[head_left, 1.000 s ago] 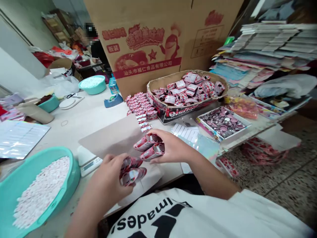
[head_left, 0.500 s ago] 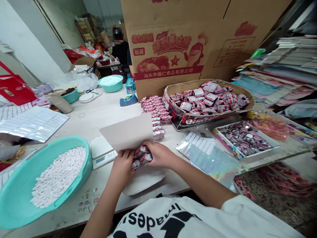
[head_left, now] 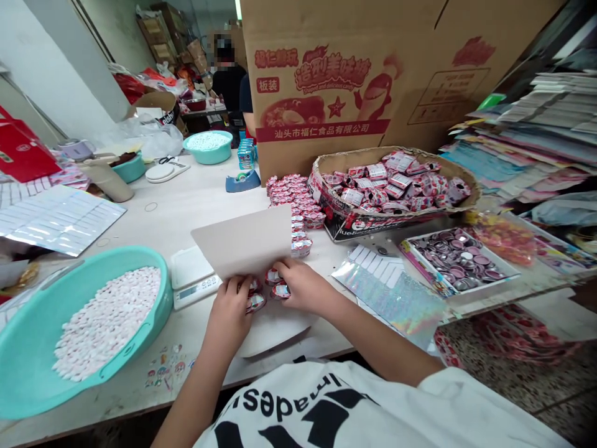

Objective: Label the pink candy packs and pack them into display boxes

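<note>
Left hand [head_left: 232, 305] curled around red-printed mini cans [head_left: 256, 302]; right hand [head_left: 302, 285] pinching more mini cans [head_left: 280, 290], over pale card [head_left: 275, 331], near centre. Probably light, slick, dentable; best gripped gently by sides.

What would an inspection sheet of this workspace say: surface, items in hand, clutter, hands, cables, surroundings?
Surface: white table, stickers near the front edge.
Job's things: small red packs over a pale card, its far flap raised.
Clutter: teal basin of white pieces, digital scale, blue tape dispenser, open box of more packs, tray of round caps.
Hands: left hand and right hand each grip red packs.
Cables: nothing clearly seen.
Surroundings: large printed carton behind, stacked sheets at right, person in dark top at back.
</note>
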Demonstrator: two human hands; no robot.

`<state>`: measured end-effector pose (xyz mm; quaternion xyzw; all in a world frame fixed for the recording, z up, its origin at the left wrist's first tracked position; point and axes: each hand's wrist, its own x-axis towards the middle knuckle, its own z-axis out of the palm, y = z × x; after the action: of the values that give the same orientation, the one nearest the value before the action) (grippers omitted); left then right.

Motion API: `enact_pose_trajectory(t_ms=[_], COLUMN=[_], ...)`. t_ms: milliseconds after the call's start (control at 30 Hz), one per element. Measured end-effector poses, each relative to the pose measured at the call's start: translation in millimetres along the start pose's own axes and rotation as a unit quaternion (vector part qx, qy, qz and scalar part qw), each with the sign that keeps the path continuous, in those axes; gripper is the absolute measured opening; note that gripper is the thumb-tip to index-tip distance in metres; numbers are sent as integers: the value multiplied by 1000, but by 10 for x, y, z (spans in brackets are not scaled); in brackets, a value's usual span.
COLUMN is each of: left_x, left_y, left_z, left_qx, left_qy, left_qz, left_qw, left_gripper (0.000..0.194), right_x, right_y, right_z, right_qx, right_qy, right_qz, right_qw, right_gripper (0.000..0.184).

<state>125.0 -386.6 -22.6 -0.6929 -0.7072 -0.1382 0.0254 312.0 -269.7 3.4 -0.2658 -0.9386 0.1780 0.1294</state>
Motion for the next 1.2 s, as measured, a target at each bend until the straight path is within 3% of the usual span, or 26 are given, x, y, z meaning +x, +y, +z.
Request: enact_pose_trajectory(t_ms=[100,167,300,400,500,600,667,733,800,900,967,1033,1100,1200], left_x=[-18,-37,-79,-77,-29,6,-23,-101,-210,-364,-435,-480,-509,-545], left_y=[-3,-3,44,118,145,75,2,-56,-83,-89,-91,-98,-104,-108], left_z=[8,5,-18,-30,-13,31,64,100,141,213,253,272,264,218], left_qx=[-14,-9,6,36,74,22,-41,-113,-227,-406,-440,-443,-446,-439], left_qy=[7,23,48,48,27,11,55,137,176,82,26,26,48,50], left_qz=[0,-22,-86,-130,-126,-100,-112,-165,-237,-320,-327,-315,-315,-316], left_qw=[1000,999,995,990,989,995,991,970,928,852,836,839,836,840], left_gripper=[67,62,54,49,46,43,50,73,91,84,73,67,65,64], right_x=[46,63,68,60,60,63,45,0,-66,-175,-244,-312,-368,-355], right_y=[-18,-17,17,26,0,-18,-3,30,68,114,140,173,227,379], right_z=[97,160,216,219,237,252,230,182,135,143,206,268,267,74], right_qx=[-83,-118,-128,-128,-132,-140,-130,-83,4,168,282,352,360,325], right_qy=[7,17,4,-6,1,4,6,22,82,189,157,93,58,36], right_qz=[-7,-8,10,19,36,42,29,10,23,163,259,293,290,283], right_qw=[997,993,992,992,991,989,991,996,996,954,910,884,885,902], right_gripper=[53,60,80,82,78,76,78,80,67,43,40,40,37,44])
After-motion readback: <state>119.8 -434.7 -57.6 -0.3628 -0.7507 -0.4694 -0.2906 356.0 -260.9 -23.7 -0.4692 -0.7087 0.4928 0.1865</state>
